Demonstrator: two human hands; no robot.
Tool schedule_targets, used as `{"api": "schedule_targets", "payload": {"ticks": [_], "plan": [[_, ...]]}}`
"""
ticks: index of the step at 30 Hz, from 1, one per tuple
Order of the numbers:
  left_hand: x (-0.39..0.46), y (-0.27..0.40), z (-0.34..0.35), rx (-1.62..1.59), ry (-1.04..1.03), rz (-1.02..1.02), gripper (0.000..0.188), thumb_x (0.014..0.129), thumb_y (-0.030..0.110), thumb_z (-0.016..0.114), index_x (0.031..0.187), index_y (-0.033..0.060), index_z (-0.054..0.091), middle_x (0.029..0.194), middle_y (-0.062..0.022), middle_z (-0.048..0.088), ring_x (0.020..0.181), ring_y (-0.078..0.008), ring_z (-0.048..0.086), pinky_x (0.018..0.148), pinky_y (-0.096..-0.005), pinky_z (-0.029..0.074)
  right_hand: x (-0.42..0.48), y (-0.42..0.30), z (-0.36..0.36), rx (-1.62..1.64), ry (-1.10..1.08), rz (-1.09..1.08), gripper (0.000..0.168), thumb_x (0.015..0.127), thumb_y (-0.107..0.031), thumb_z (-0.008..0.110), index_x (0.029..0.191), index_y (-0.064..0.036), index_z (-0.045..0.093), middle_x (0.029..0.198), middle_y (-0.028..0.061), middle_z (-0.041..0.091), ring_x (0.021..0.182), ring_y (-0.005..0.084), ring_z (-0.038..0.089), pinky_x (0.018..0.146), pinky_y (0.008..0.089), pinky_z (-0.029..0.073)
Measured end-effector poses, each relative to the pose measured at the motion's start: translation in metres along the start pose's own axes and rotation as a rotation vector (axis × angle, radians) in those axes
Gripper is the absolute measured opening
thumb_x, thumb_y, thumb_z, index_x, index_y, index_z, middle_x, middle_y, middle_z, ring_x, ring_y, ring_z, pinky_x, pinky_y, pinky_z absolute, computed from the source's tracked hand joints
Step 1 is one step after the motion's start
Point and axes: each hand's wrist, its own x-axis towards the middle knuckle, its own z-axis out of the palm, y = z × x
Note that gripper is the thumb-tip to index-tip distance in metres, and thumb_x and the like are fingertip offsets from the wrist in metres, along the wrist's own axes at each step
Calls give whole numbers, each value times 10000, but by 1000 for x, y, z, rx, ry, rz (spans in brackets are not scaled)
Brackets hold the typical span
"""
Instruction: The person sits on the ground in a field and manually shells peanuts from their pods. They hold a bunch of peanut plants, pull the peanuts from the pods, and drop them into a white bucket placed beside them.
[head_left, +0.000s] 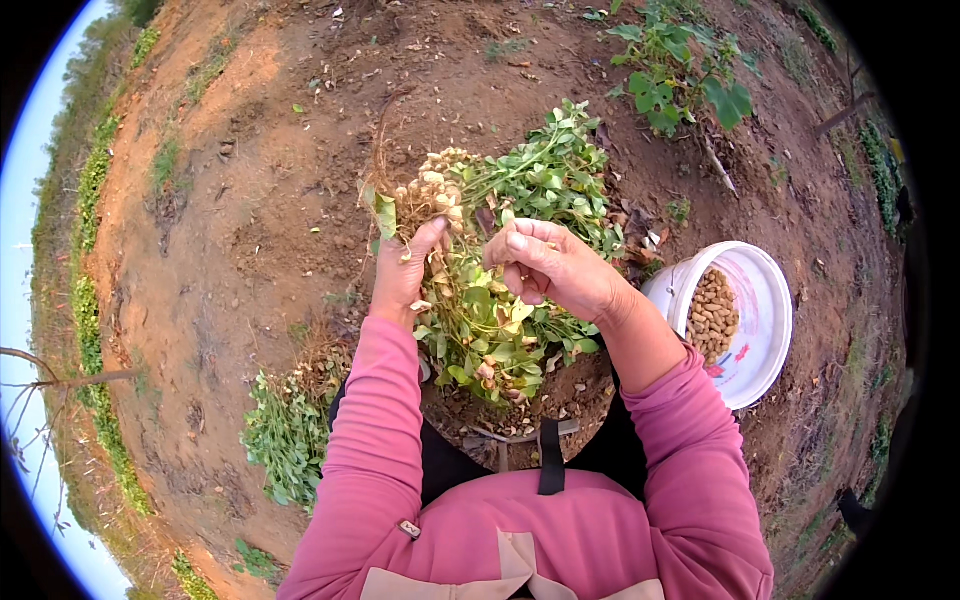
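My left hand (409, 270) grips an uprooted peanut plant near its base. A thick cluster of pale peanut pods (435, 191) and thin roots sticks out above my thumb. Below the grip, the plant's yellowing green leaves (487, 330) hang down between my arms. To the right of the pods is my right hand (551, 266), its fingers curled and thumb bent against them. A small pale bit shows among those fingers, too small to name. Beyond my hands, more leafy peanut plants (559, 169) lie on the soil.
A white plastic bucket (769, 341) leans to the right of my right forearm, with loose peanuts (711, 316) inside. Another heap of peanut plants (281, 439) lies left of my left arm. A broad-leaved plant (675, 75) grows at the upper right. Bare brown soil (270, 202) surrounds me.
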Motion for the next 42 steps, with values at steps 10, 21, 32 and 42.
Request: {"api": "schedule_targets", "payload": {"ticks": [10, 21, 32, 42], "plan": [[-15, 6, 0, 31, -46, -20, 402, 789, 90, 714, 1157, 30, 563, 965, -26, 642, 817, -123, 600, 728, -275, 486, 20, 22, 0, -7, 258, 96, 496, 984, -453, 385, 1211, -18, 460, 910, 54, 551, 705, 110, 526, 563, 237, 445], [-27, 19, 15, 157, -271, -71, 548, 768, -11, 704, 1264, 17, 473, 1172, -65, 589, 1041, -151, 570, 904, -307, 469, 27, 17, 3, 118, 283, 78, 427, 943, -533, 440, 1090, -150, 558, 903, -30, 544, 767, 80, 504, 588, 239, 424], [-26, 13, 23, 286, -427, 44, 504, 764, 14, 720, 1226, 25, 518, 1113, -43, 622, 997, -127, 582, 869, -289, 471, 38, 29, -4, 25, 288, -71, 467, 943, -463, 499, 1116, -37, 579, 959, 19, 591, 854, 100, 547, 749, 282, 463], [-25, 10, 23, 235, -379, -16, 479, 764, 35, 728, 1201, 17, 531, 1080, -41, 633, 970, -137, 593, 859, -305, 478, 36, 33, 3, -69, 426, -268, 235, 855, -232, 670, 914, -27, 570, 800, 1, 610, 727, 96, 563, 677, 233, 473]]}}
